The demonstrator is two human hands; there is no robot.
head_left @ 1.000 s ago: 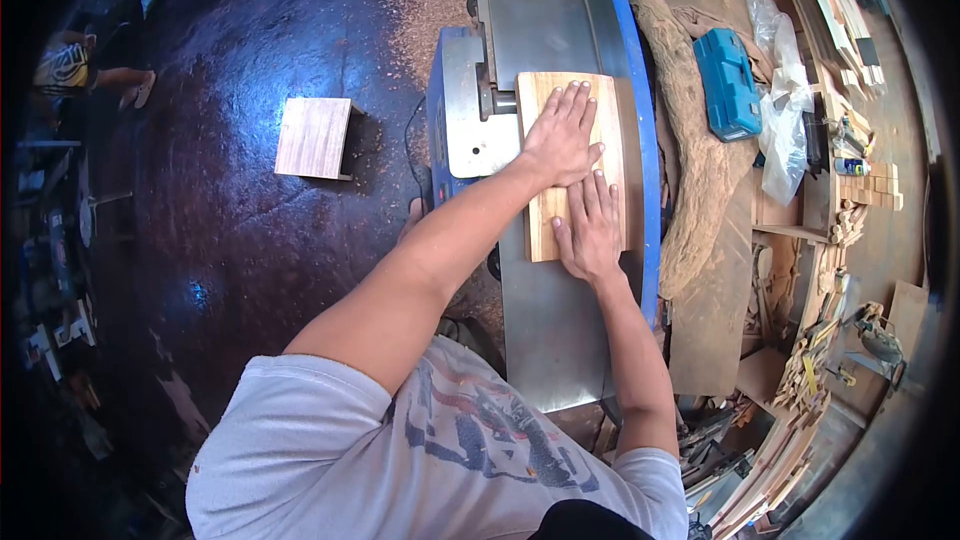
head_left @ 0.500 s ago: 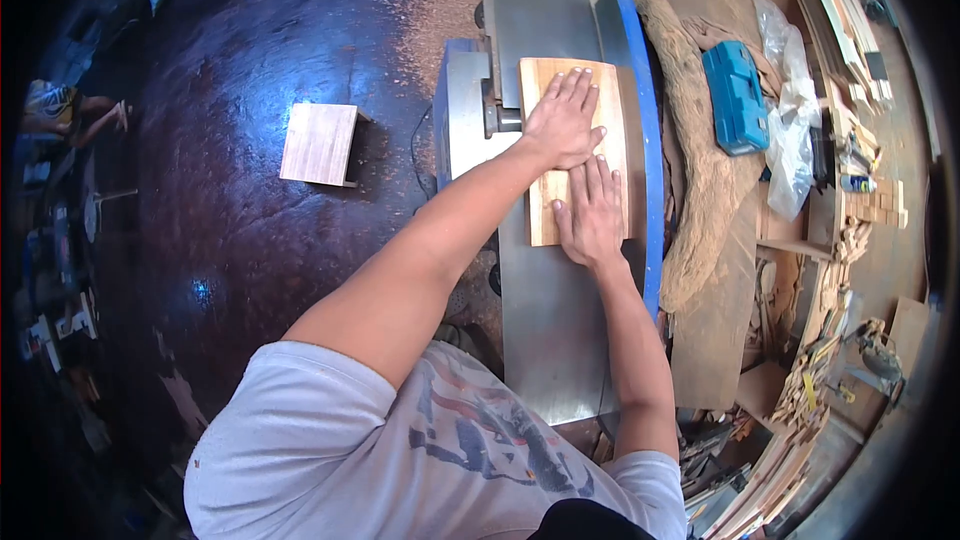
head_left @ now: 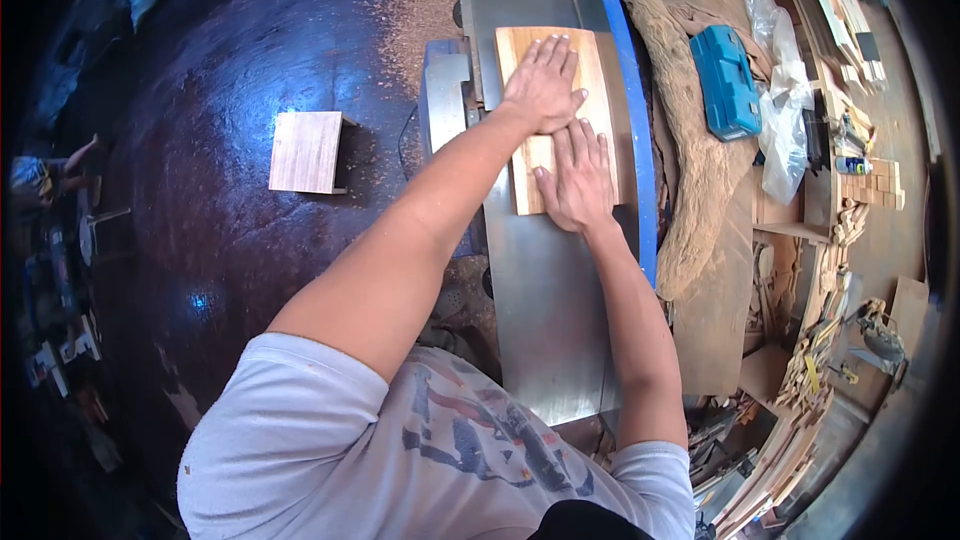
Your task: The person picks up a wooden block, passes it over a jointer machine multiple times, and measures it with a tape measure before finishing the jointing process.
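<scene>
**Two flat palms on a board at the jointer**

A person's left hand (head_left: 543, 88) lies spread and flat, fingers apart, on the far half of a pale wooden board (head_left: 525, 185), the palm pressing down with nothing gripped. Just behind it, touching at the fingertips, the right hand (head_left: 577, 183) rests the same way, fingers loosely apart and flat on the near half of the same board. The board lies lengthwise under both hands on the grey metal surface (head_left: 545, 310) of a long machine, its right edge against a blue fence (head_left: 630, 130) that runs beside the right hand. To the left of the left hand sits the machine's grey guard housing (head_left: 445, 100). Beyond the fence, right of both hands, a rough curved slab of wood (head_left: 690, 160) lies dusted with shavings, and further right a blue plastic case (head_left: 725, 80) sits beside a clear plastic bag (head_left: 785, 130). Stacked timber offcuts (head_left: 800, 440) crowd the right edge. Well to the left of the hands, a small wooden stool (head_left: 307, 152) stands on the dark glossy floor (head_left: 220, 240), with sawdust scattered near the machine.
</scene>
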